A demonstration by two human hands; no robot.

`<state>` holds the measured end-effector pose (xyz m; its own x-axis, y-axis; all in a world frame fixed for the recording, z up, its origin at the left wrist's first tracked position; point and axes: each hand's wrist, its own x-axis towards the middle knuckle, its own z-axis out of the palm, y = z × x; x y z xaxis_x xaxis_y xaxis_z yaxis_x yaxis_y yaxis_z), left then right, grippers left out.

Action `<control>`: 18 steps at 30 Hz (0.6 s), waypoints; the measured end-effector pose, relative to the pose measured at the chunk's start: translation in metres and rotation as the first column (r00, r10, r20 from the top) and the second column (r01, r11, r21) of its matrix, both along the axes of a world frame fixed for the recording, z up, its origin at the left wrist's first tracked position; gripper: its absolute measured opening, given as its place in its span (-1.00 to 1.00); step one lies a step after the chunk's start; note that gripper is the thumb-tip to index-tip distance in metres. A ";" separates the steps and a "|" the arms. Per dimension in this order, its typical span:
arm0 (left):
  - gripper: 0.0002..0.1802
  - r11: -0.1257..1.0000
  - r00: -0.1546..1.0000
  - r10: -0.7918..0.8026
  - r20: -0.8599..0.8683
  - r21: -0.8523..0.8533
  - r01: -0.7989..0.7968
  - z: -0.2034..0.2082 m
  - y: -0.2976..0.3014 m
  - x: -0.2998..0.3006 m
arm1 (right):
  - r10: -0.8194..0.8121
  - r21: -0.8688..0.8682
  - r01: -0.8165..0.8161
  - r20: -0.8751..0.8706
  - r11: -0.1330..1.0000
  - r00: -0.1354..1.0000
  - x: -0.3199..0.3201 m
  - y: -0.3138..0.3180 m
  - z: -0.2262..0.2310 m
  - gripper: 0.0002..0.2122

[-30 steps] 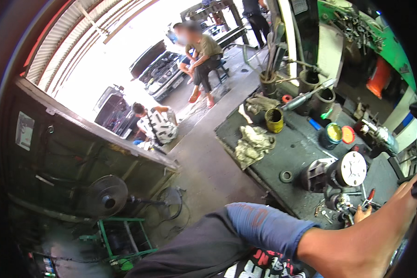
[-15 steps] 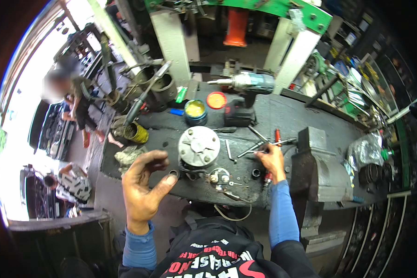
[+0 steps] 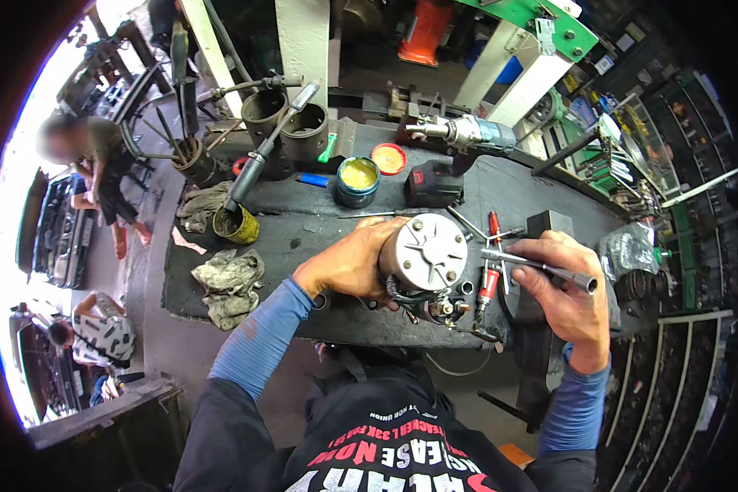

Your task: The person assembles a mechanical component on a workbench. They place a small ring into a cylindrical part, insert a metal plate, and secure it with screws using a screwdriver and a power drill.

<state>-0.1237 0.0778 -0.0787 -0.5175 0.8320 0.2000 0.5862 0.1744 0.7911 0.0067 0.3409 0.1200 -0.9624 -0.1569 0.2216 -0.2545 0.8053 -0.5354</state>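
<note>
My left hand (image 3: pixel 354 261) is wrapped round the side of a starter motor (image 3: pixel 425 252), whose round silver end cap with several bolts faces up. Copper-coloured terminals (image 3: pixel 444 310) stick out on its near side. In my right hand (image 3: pixel 567 295), just right of the motor, is a metal socket wrench (image 3: pixel 580 280). Its socket end points to the lower right, and its other end reaches toward the motor without visibly touching it. Between the motor and my right hand lie a red-handled screwdriver (image 3: pixel 494 221) and another red-handled tool (image 3: pixel 488 284).
Behind the motor stand an open tub of yellow grease (image 3: pixel 358 182), its red lid (image 3: pixel 388 159), a black battery pack (image 3: pixel 435 182) and a power tool (image 3: pixel 467 133). Dirty rags (image 3: pixel 228 280) and a yellow tin (image 3: pixel 238 225) are at left. Two people are beyond the bench, left.
My left hand has gone from empty to holding the motor, which is raised and shifted right. My right hand has picked up the socket wrench from the bench. The view has shifted.
</note>
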 end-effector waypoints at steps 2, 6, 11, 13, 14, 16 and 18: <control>0.40 0.999 0.976 -0.010 0.216 0.044 0.001 0.007 0.000 0.000 | 0.084 0.172 -0.088 0.032 0.981 0.996 0.000 -0.011 0.016 -0.79; 0.35 0.973 0.991 0.058 0.124 0.217 -0.084 -0.016 -0.002 0.009 | 0.140 0.421 -0.185 0.135 0.888 0.981 -0.001 -0.037 0.049 -0.75; 0.32 0.937 0.970 0.226 0.085 0.252 -0.241 -0.024 -0.003 0.034 | 0.214 0.588 -0.278 0.179 0.760 0.960 -0.014 -0.050 0.059 -0.68; 0.29 0.929 0.963 0.267 0.029 0.256 -0.266 -0.028 -0.005 0.034 | 0.233 0.621 -0.314 0.210 0.718 0.950 -0.018 -0.058 0.063 -0.67; 0.27 0.938 0.967 0.254 0.024 0.239 -0.252 -0.028 -0.006 0.033 | 0.247 0.638 -0.324 0.210 0.699 0.946 -0.019 -0.061 0.062 -0.67; 0.23 0.954 0.973 0.230 0.008 0.195 -0.228 -0.028 -0.011 0.030 | 0.281 0.664 -0.345 0.206 0.663 0.937 -0.021 -0.065 0.057 -0.69; 0.20 0.962 0.978 0.208 -0.010 0.181 -0.203 -0.030 -0.012 0.026 | 0.340 0.722 -0.362 0.184 0.590 0.922 -0.025 -0.072 0.060 -0.70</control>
